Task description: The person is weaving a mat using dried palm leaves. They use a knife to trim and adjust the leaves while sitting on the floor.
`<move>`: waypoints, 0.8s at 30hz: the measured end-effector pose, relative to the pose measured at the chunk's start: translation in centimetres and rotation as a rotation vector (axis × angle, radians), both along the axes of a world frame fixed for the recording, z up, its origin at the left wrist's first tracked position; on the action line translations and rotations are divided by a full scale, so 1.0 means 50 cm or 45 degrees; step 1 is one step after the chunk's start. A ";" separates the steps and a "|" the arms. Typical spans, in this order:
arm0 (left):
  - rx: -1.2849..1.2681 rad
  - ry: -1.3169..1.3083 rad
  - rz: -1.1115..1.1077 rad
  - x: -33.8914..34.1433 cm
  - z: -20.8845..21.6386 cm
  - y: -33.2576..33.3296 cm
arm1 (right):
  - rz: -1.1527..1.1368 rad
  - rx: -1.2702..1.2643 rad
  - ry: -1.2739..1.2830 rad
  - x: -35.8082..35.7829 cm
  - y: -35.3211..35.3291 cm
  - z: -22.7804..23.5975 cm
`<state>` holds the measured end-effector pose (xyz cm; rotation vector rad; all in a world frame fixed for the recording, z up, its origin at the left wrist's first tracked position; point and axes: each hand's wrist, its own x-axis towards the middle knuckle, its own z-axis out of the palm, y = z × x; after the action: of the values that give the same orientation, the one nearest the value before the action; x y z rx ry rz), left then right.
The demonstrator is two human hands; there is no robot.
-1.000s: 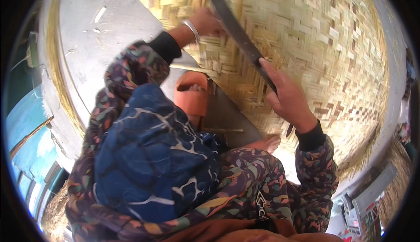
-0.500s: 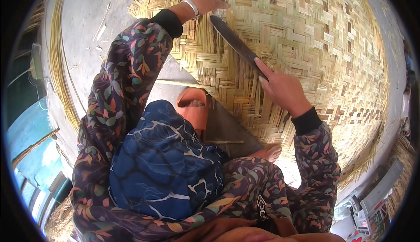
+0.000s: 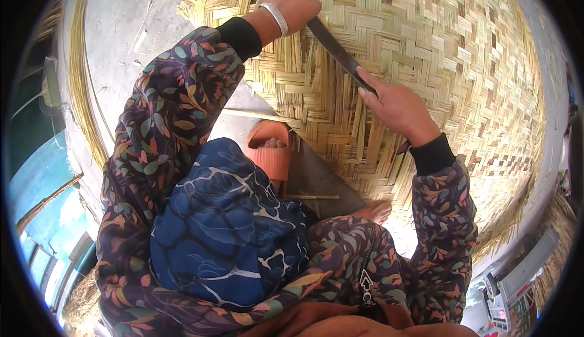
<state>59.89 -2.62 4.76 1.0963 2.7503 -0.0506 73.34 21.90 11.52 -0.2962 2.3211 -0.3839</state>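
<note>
My right hand (image 3: 404,112) is wrapped round a long dark knife (image 3: 334,49), its blade slanting up and left over a large woven mat (image 3: 420,38) of pale split strips. At the blade's far end my left hand (image 3: 293,9) is closed over the mat's left part. Its fingers curl under, so what they hold cannot be made out, and the knife's tip is hidden at that hand. Loose strip ends (image 3: 198,5) stick out along the mat's upper left edge.
A foot in an orange slipper (image 3: 271,154) and a bare foot (image 3: 378,212) are close to the mat's near edge. A thin stick (image 3: 255,115) lies by the slipper. Bundled long strips (image 3: 79,75) lie along the left of the grey floor (image 3: 118,17).
My left hand has turned and closed further, shifting slightly right to the blade's end and covering its tip. My right hand has moved a little right and nearer with the knife.
</note>
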 end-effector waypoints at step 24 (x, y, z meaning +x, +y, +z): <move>1.395 -1.792 1.086 0.165 -0.010 -0.034 | -0.857 -1.122 -0.553 0.096 -0.025 0.139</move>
<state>68.13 -4.30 4.24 -0.1961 1.4834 1.6693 78.12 20.64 18.49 0.1683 1.6399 -1.6273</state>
